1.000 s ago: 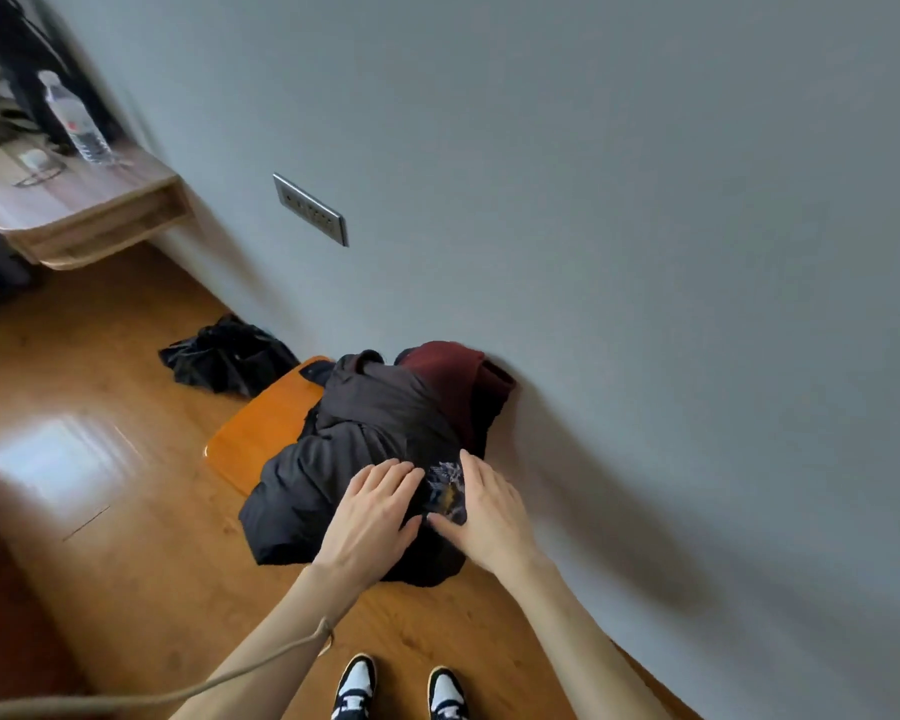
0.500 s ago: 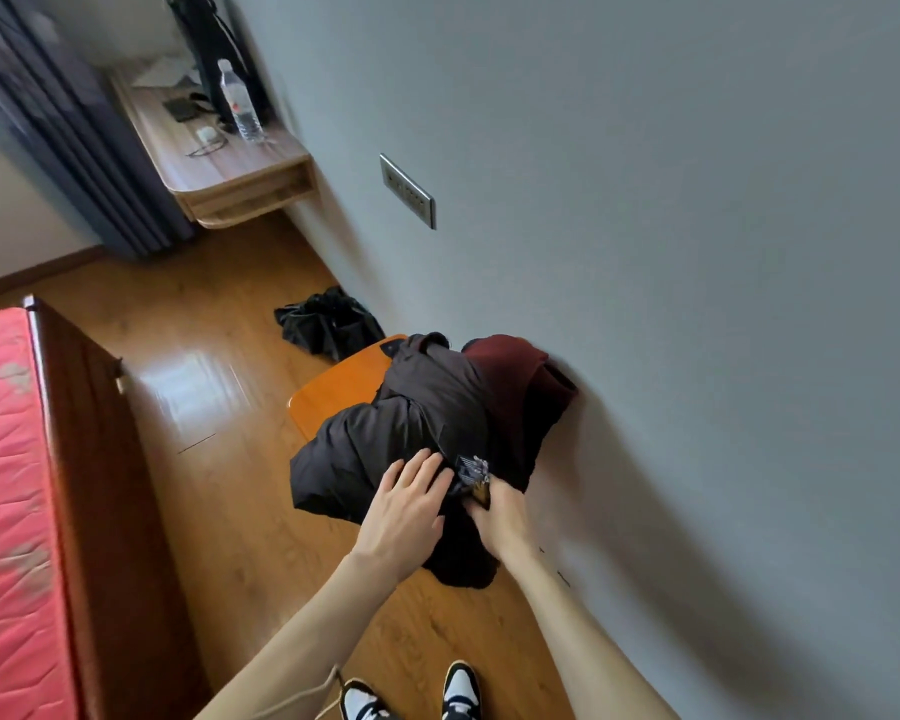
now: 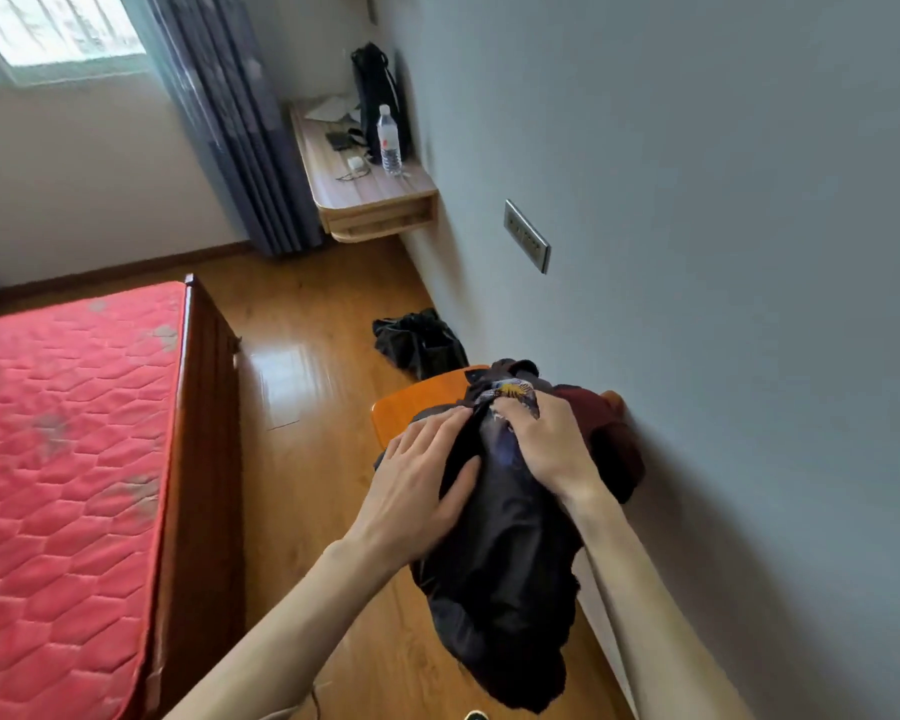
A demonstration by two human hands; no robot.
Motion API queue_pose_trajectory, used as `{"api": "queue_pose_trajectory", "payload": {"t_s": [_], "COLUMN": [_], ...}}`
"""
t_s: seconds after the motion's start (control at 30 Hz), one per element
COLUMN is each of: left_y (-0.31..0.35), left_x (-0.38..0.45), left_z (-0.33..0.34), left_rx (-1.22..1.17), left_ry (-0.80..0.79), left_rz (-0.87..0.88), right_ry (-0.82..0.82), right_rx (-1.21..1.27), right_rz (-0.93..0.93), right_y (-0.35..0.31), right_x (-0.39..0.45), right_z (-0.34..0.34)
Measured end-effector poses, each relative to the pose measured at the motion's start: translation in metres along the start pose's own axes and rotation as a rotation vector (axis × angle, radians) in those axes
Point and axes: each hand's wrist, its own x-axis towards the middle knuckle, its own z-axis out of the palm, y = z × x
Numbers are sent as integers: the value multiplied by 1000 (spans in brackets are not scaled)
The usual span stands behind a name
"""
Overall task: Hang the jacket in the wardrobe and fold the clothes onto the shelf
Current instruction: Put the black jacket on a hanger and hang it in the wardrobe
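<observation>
A dark jacket (image 3: 500, 574) hangs lifted in front of me, its lower part dangling above the floor. My right hand (image 3: 546, 449) grips the jacket near its top, fingers curled into the fabric by a patterned lining patch (image 3: 507, 391). My left hand (image 3: 422, 475) lies against the jacket's left side, fingers spread on the fabric. A dark red garment (image 3: 604, 433) stays on the orange chair (image 3: 417, 400) against the wall, partly hidden by the jacket and my hands.
A black garment or bag (image 3: 419, 343) lies on the wooden floor beyond the chair. A bed with a red mattress (image 3: 68, 439) and wooden frame fills the left. A wall-mounted desk (image 3: 370, 192) holds a water bottle (image 3: 390, 142). The grey wall (image 3: 697, 252) runs along the right.
The jacket has been raised off the chair and now hangs from my right hand's grip. My left hand moved up along its side. The view turned left, showing the bed and window.
</observation>
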Motion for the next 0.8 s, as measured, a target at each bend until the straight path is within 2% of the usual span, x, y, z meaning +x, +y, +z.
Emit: {"api": "queue_pose_trajectory", "payload": {"t_s": [0.27, 0.47, 0.63, 0.8], "left_y": [0, 7, -1, -10], "left_x": [-14, -20, -16, -15], "left_z": [-54, -60, -57, -74], "left_rx": [-202, -145, -299, -536], "left_ry": [126, 47, 295, 268], "left_rz": [-41, 11, -50, -131], "right_ry": [14, 75, 59, 66], "right_rx": [51, 48, 55, 86], "right_rz": [-116, -119, -89, -97], "right_y": [-70, -82, -88, -97], "right_x": [15, 18, 15, 7], "right_z": [30, 43, 61, 80]}}
